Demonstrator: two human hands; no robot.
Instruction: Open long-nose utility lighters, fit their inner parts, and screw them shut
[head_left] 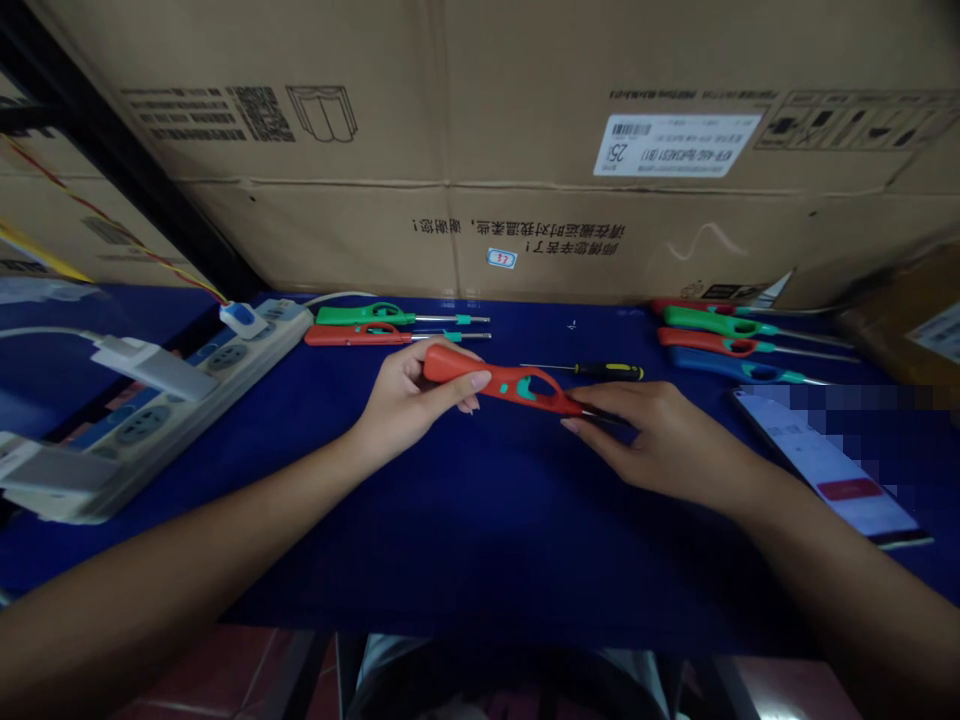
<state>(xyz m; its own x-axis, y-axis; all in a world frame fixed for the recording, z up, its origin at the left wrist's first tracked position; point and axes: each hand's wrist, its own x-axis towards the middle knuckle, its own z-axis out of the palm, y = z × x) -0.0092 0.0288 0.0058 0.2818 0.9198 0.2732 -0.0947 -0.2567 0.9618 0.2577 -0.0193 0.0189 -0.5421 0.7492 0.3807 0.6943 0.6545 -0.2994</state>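
a red lighter (517, 385) is being held just above the blue table (480, 520), its handle being gripped by the closed left hand (409, 400) and its metal tip being pinched by the right hand (660, 440), near a screwdriver (600, 371).

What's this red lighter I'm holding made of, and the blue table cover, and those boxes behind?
The red lighter is probably moulded plastic, smooth with a faint sheen; its dark tip by the right hand may be metal. The blue table cover seems to be fabric, matte with no glare. The boxes look like brown cardboard, matte, with fold seams and printed labels.
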